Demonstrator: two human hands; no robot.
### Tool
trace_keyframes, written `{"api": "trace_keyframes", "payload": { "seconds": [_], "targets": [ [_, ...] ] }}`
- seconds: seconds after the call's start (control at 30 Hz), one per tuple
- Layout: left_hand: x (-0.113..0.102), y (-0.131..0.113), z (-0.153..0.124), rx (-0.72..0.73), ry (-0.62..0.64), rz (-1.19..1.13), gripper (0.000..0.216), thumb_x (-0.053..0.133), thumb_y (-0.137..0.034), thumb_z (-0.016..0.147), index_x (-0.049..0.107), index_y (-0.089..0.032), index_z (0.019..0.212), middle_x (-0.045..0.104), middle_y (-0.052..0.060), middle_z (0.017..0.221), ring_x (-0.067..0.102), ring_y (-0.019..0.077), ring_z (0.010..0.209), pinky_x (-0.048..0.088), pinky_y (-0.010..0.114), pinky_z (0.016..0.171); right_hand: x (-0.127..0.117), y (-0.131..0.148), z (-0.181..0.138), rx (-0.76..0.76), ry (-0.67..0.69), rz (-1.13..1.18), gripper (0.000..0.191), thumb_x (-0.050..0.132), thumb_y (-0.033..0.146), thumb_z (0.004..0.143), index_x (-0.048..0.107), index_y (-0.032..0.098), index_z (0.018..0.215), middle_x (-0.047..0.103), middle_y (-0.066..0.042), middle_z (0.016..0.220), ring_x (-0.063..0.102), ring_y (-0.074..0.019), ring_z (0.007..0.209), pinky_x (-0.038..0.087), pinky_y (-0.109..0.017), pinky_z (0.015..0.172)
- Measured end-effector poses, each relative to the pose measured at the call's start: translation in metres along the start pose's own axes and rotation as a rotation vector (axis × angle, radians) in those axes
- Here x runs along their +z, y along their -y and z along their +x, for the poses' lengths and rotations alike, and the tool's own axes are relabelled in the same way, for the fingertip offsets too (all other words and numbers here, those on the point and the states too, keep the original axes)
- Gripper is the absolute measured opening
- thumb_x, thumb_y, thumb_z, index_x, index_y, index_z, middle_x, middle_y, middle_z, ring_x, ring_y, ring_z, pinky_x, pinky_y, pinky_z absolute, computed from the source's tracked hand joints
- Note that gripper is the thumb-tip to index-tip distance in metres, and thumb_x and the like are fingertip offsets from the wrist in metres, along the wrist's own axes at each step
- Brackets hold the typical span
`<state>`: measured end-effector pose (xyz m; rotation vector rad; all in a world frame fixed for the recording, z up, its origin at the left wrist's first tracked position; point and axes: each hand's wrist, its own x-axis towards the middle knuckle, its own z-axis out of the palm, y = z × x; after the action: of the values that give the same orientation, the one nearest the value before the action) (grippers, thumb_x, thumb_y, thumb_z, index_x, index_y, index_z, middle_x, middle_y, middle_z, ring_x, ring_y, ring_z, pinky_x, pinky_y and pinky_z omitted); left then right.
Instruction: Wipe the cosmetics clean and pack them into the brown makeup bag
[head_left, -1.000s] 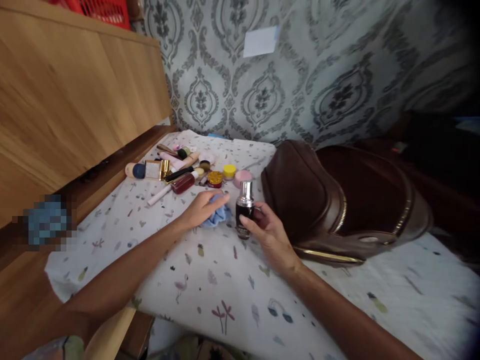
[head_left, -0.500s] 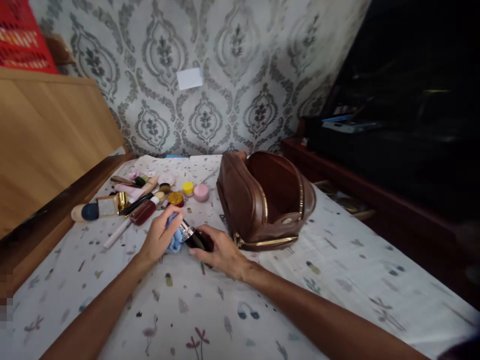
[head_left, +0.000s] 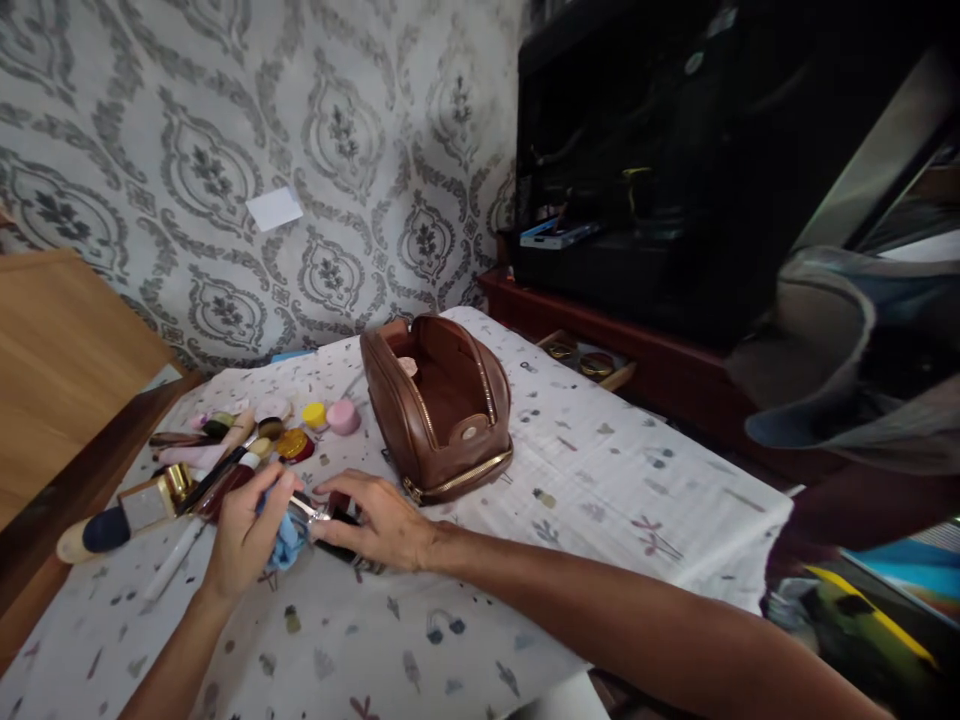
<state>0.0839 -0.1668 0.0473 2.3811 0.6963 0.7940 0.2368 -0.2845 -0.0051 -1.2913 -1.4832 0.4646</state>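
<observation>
My left hand (head_left: pixel 246 530) is closed on a crumpled light-blue cloth (head_left: pixel 289 543), which presses against the end of a dark, glossy cosmetic bottle with a silver collar (head_left: pixel 341 535). The body of that bottle is in my right hand (head_left: pixel 386 522), fingers curled over it, and the bottle lies nearly level just above the sheet. Beyond my right hand a brown leather toiletry bag (head_left: pixel 442 465) stands unzipped, with a small pale round item (head_left: pixel 407 367) inside. Left of my hands lie a white pen-like tube (head_left: pixel 174 562), a gold-capped item (head_left: pixel 178 480) and a compact (head_left: pixel 146 503).
Behind my left hand are a pink jar (head_left: pixel 343 416), a yellow jar (head_left: pixel 314 415), a gold-lidded red jar (head_left: pixel 294 444) and several brushes and tubes. A wooden panel (head_left: pixel 75 340) rises at left. A television (head_left: pixel 637 200) and an open drawer (head_left: pixel 619 378) are at right.
The view has swung to the right, so the bag and cosmetics appear further left. Both hands keep hold of the cloth and bottle. The bag's interior and the chair-like shape at right show more.
</observation>
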Motion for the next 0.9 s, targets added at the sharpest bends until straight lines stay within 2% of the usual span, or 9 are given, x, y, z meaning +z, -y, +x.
{"api": "trace_keyframes", "payload": {
  "seconds": [0.1, 0.23, 0.37, 0.47, 0.57, 0.63, 0.7, 0.8, 0.9],
  "targets": [
    [0.005, -0.010, 0.002, -0.004, -0.001, -0.012, 0.033, 0.049, -0.047, 0.094, 0.061, -0.020, 0.078, 0.060, -0.001, 0.059, 0.054, 0.0150, 0.054, 0.044, 0.023, 0.052, -0.003, 0.003, 0.002, -0.012, -0.036, 0.030, 0.037, 0.072, 0.045, 0.088, 0.068, 0.020, 0.116, 0.070, -0.004, 0.101, 0.063, -0.0166, 0.088, 0.049, -0.027, 0.084],
    [0.019, -0.016, -0.001, -0.041, -0.148, -0.095, 0.035, 0.047, -0.051, 0.095, 0.061, -0.020, 0.085, 0.065, 0.000, 0.073, 0.058, 0.0152, 0.063, 0.048, 0.023, 0.058, -0.012, 0.013, 0.004, 0.004, -0.030, 0.007, 0.033, 0.077, 0.034, 0.083, 0.067, 0.022, 0.113, 0.069, -0.001, 0.098, 0.063, -0.0160, 0.086, 0.049, -0.026, 0.083],
    [0.036, 0.000, -0.013, -0.137, -0.170, -0.261, 0.048, 0.044, -0.063, 0.095, 0.063, -0.020, 0.106, 0.072, 0.006, 0.103, 0.068, 0.0200, 0.093, 0.056, 0.028, 0.081, -0.024, 0.023, 0.007, -0.012, -0.005, 0.001, 0.044, 0.075, 0.023, 0.081, 0.064, 0.022, 0.123, 0.069, -0.002, 0.102, 0.064, -0.0170, 0.091, 0.049, -0.027, 0.086],
    [0.046, 0.016, -0.022, -0.148, -0.100, -0.347, 0.058, 0.058, -0.072, 0.082, 0.064, -0.021, 0.110, 0.072, 0.008, 0.110, 0.065, 0.0264, 0.114, 0.054, 0.033, 0.095, -0.030, 0.026, 0.008, -0.026, 0.007, 0.011, 0.045, 0.074, 0.018, 0.078, 0.064, 0.022, 0.122, 0.068, -0.001, 0.099, 0.063, -0.0165, 0.088, 0.049, -0.026, 0.083],
    [0.050, 0.016, -0.026, -0.171, 0.142, -0.358, 0.059, 0.077, -0.066, 0.064, 0.069, -0.021, 0.101, 0.074, 0.007, 0.099, 0.068, 0.0307, 0.105, 0.057, 0.037, 0.091, -0.035, 0.029, 0.008, -0.012, 0.024, 0.018, 0.035, 0.073, 0.018, 0.079, 0.066, 0.022, 0.113, 0.062, 0.003, 0.083, 0.059, -0.0145, 0.077, 0.047, -0.024, 0.074],
    [0.052, 0.009, -0.025, -0.174, 0.316, -0.320, 0.050, 0.080, -0.058, 0.063, 0.071, -0.019, 0.094, 0.074, 0.007, 0.090, 0.068, 0.0294, 0.092, 0.057, 0.038, 0.084, -0.039, 0.032, 0.007, -0.003, 0.037, 0.017, 0.030, 0.073, 0.018, 0.081, 0.065, 0.022, 0.110, 0.058, 0.005, 0.078, 0.056, -0.0135, 0.072, 0.045, -0.024, 0.071],
    [0.053, 0.002, -0.024, -0.143, 0.407, -0.296, 0.042, 0.078, -0.053, 0.067, 0.073, -0.019, 0.090, 0.074, 0.007, 0.087, 0.067, 0.0280, 0.087, 0.057, 0.038, 0.082, -0.044, 0.036, 0.006, -0.009, 0.034, -0.002, 0.028, 0.072, 0.017, 0.081, 0.064, 0.022, 0.108, 0.057, 0.004, 0.080, 0.056, -0.0136, 0.074, 0.044, -0.024, 0.073],
    [0.053, 0.002, -0.021, -0.125, 0.389, -0.295, 0.044, 0.078, -0.058, 0.065, 0.073, -0.019, 0.086, 0.073, 0.007, 0.086, 0.065, 0.0280, 0.086, 0.057, 0.038, 0.080, -0.055, 0.046, 0.003, -0.056, 0.001, -0.023, 0.030, 0.073, 0.017, 0.082, 0.061, 0.022, 0.108, 0.056, 0.004, 0.085, 0.055, -0.0140, 0.078, 0.044, -0.025, 0.074],
    [0.048, 0.007, -0.012, -0.188, 0.240, -0.275, 0.058, 0.078, -0.070, 0.059, 0.071, -0.019, 0.084, 0.072, 0.007, 0.085, 0.065, 0.0276, 0.083, 0.057, 0.040, 0.079, -0.074, 0.060, 0.002, -0.122, -0.067, 0.008, 0.029, 0.072, 0.020, 0.084, 0.057, 0.023, 0.109, 0.054, 0.003, 0.089, 0.054, -0.0133, 0.079, 0.044, -0.024, 0.070]
  ]
}}
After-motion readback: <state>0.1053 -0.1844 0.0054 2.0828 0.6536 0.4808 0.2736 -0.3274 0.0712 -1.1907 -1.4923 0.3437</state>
